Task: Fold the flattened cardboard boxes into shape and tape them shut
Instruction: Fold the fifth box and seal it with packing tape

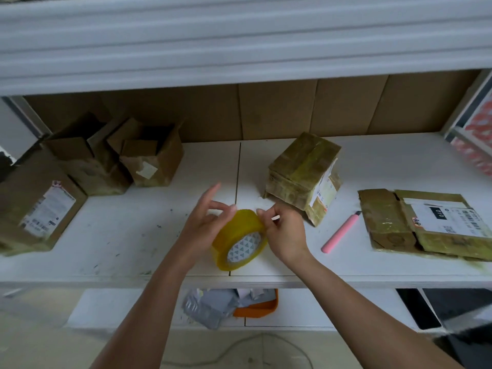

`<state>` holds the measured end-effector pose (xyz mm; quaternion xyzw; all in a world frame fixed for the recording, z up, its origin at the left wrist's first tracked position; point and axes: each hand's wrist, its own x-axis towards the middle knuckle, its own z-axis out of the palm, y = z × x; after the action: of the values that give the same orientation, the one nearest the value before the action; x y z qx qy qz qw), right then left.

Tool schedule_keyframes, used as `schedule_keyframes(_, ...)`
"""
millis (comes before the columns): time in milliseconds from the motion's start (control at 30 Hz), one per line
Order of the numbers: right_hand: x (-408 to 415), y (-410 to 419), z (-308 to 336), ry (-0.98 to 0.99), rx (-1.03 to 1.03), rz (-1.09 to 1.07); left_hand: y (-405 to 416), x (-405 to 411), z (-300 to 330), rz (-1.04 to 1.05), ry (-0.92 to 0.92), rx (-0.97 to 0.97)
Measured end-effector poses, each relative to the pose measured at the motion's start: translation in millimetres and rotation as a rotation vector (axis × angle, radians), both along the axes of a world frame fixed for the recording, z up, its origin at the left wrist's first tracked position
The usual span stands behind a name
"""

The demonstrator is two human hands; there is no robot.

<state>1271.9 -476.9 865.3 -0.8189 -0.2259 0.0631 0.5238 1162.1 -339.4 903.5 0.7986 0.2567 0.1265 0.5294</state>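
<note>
Holding a yellow tape roll (239, 239) between both hands above the front of a white shelf (133, 235), a person appears to hunt for the tape's loose end. The left hand (205, 225) cradles the roll's far side, fingers loosely spread; the right hand (282, 233) pinches at the upper rim — whether it has the end is too blurred to tell. The roll's hole faces down toward the camera. A folded, taped box (303, 177) stands just beyond the right hand — the nearer hand to it — while a flattened box (426, 225) lies well to the right, past a pink cutter (340, 233). Open boxes (119, 158) crowd the left; bare shelf stays open between.
</note>
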Motion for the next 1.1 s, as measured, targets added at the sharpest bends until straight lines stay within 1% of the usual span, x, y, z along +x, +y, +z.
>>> schedule_keyframes(33, -2, 1, -4, 0.093, 0.043, -0.037, 7, -7, -1, -0.013, -0.021, -0.003)
schedule_keyframes(100, -8, 9, -9, 0.361, 0.194, -0.084, 21, -24, -4, -0.073, -0.047, -0.045)
schedule_keyframes(167, -13, 21, -7, 0.625, 0.343, -0.077, 32, -39, -10, -0.085, -0.072, -0.071)
schedule_keyframes(233, -20, 35, -5, 0.772, 0.402, -0.024, 40, -47, -15, -0.041, -0.083, -0.038)
schedule_keyframes(300, -25, 48, -9, 0.808, 0.380, 0.010, 49, -53, -14, -0.017, -0.071, 0.008)
schedule_keyframes(333, -26, 54, -13, 0.765, 0.337, 0.005, 56, -55, -11, -0.017, -0.055, 0.030)
schedule_keyframes(400, -23, 62, -19, 0.602, 0.262, -0.030, 74, -59, -2, -0.025, 0.024, 0.121)
schedule_keyframes(467, -14, 67, -23, 0.465, 0.195, -0.072, 91, -63, 4, -0.041, 0.180, 0.338)
schedule_keyframes(500, -8, 69, -25, 0.390, 0.120, -0.074, 96, -64, 5, -0.039, 0.254, 0.442)
schedule_keyframes(533, -5, 70, -28, 0.285, 0.014, -0.064, 98, -63, 7, -0.028, 0.300, 0.505)
schedule_keyframes(600, -2, 73, -37, 0.072, -0.196, -0.050, 99, -58, 9, -0.029, 0.322, 0.538)
schedule_keyframes(633, -4, 75, -41, 0.001, -0.262, -0.049, 98, -53, 10, -0.040, 0.330, 0.545)
schedule_keyframes(733, -4, 77, -53, -0.138, -0.337, -0.039, 98, -37, 15, -0.089, 0.407, 0.605)
schedule_keyframes(767, -2, 77, -54, -0.154, -0.353, -0.044, 99, -33, 15, -0.102, 0.437, 0.622)
schedule_keyframes(833, 4, 79, -53, -0.105, -0.359, -0.057, 102, -28, 15, -0.104, 0.462, 0.592)
schedule_keyframes(933, 8, 81, -52, -0.023, -0.346, -0.050, 104, -25, 11, -0.102, 0.427, 0.573)
schedule_keyframes(1033, 6, 77, -51, -0.063, -0.339, -0.015, 102, -21, 14, -0.101, 0.491, 0.632)
schedule_keyframes(1100, 4, 68, -45, -0.074, -0.274, 0.028, 97, -16, 18, -0.092, 0.566, 0.730)
